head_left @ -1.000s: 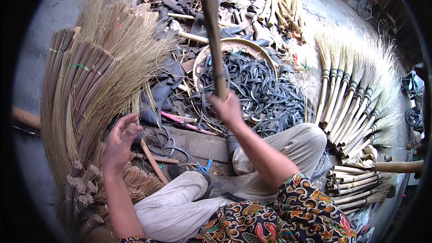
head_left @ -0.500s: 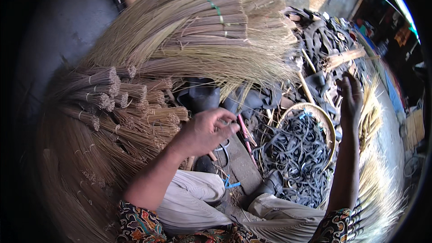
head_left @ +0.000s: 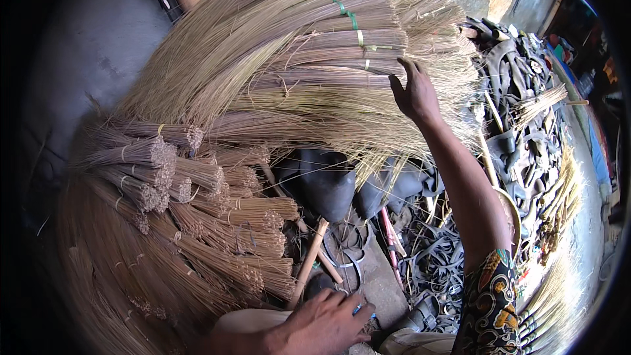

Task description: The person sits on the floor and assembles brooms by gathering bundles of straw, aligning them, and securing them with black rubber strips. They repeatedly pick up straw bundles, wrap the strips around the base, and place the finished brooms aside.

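My right hand (head_left: 417, 95) reaches far forward over the pile of long dried grass bundles (head_left: 315, 59). Its fingers are apart, with nothing in them, next to the cut ends of the tied bundles; whether it touches them I cannot tell. Low in the middle, my left hand (head_left: 322, 323) hovers near my knee, its fingers loosely bent and apart, seemingly holding nothing. A bit of blue strap (head_left: 359, 309) shows by its fingertips. Green and pale ties go round some of the grass bundles.
Shorter tied stalk bundles (head_left: 236, 223) are stacked at left. Black rubber sheets (head_left: 325, 187), a wooden stick (head_left: 309, 263) and a board (head_left: 381, 276) lie in front of me. Dark rubber strips (head_left: 434, 256) heap beyond my right arm, beside a basket rim (head_left: 511, 217). More rubber scraps (head_left: 516, 72) lie far right.
My right hand has swung from the right over to the grass pile. My left hand has dropped from mid-view toward my knee. The view has shifted up and to the left.
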Demonstrator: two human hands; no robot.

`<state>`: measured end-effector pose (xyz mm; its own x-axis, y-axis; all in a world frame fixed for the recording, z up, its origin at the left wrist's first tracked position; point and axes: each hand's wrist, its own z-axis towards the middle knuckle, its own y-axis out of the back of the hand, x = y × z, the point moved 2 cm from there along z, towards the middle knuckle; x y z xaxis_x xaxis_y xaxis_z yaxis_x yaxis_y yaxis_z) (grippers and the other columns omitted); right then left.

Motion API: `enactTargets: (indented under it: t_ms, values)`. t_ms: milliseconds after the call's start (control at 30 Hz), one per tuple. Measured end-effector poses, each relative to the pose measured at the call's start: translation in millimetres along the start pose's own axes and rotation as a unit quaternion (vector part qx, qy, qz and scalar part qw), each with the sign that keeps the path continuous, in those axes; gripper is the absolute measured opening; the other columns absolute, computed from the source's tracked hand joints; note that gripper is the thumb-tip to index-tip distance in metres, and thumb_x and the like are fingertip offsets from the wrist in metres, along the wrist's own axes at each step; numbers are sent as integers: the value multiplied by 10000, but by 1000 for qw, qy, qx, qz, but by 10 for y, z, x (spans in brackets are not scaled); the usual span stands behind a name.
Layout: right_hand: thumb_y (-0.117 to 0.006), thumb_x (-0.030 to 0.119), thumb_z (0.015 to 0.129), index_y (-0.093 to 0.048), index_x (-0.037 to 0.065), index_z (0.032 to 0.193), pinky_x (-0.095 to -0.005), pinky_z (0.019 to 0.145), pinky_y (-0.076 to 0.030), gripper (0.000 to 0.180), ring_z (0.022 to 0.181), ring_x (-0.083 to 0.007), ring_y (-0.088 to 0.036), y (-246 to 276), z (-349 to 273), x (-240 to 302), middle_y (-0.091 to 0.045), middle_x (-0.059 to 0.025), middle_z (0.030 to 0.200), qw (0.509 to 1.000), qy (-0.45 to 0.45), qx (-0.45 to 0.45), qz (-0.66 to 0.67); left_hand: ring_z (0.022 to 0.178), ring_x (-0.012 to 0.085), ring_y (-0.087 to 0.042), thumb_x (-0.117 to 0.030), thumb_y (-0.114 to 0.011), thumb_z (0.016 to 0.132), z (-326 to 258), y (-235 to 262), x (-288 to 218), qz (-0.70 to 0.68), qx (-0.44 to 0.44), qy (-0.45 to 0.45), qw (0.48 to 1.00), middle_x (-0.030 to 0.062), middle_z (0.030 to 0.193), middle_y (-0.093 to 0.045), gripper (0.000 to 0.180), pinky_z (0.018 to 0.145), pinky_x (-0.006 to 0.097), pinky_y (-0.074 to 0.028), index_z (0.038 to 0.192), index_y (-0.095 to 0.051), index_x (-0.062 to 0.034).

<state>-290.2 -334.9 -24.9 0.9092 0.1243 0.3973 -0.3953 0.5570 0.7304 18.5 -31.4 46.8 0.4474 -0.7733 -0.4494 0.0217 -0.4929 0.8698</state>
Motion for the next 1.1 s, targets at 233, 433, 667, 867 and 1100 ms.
enactTargets:
  t_ms: [233, 433, 667, 867, 1100]
  values:
    - [-668, 304, 964, -428, 236, 1543, -596, 1152, -386, 630, 1518, -301, -366, -1131, 876, 14, -428, -34, 1616, 982, 26, 30, -185, 1085, 307, -598, -335, -680, 898, 144, -40, 493, -61, 14, 58, 996, 138, 1154, -643, 460, 993, 445, -449, 1258, -640, -50]
    - [-522, 185, 993, -344, 248, 1610, -674, 1230, -220, 645, 1552, -287, -305, -1338, 1288, 12, -380, -56, 1636, 949, -14, 155, -275, 1128, 358, -607, -356, -627, 919, 105, -151, 652, -57, 53, 62, 995, 190, 1249, -642, 504, 1010, 509, -447, 1300, -627, -26]
    - [-780, 274, 823, -448, 236, 1472, -645, 1149, -320, 729, 1374, -349, -468, -1275, 1277, 30, -502, -143, 1417, 956, 37, 90, -276, 1091, 383, -634, -418, -662, 890, 59, -214, 592, -44, 49, 31, 997, 206, 1164, -664, 516, 1041, 563, -422, 1229, -664, -28]
    - [-740, 405, 876, -588, 129, 1291, -579, 1070, -427, 521, 1270, -344, -593, -1204, 717, 244, -621, -179, 1286, 928, 71, 224, -289, 1001, 330, -653, -362, -695, 844, -48, -357, 530, -1, 71, 11, 997, 157, 1047, -669, 399, 946, 483, -458, 1117, -692, -71]
    - [-661, 269, 902, -615, 49, 1146, -516, 803, -593, 332, 921, -419, -738, -622, -58, 858, -736, -233, 927, 932, -15, 321, -168, 957, 316, -702, -406, -689, 950, -15, -394, 465, 13, 38, 31, 999, 143, 1060, -651, 453, 836, 449, -534, 1194, -622, -30]
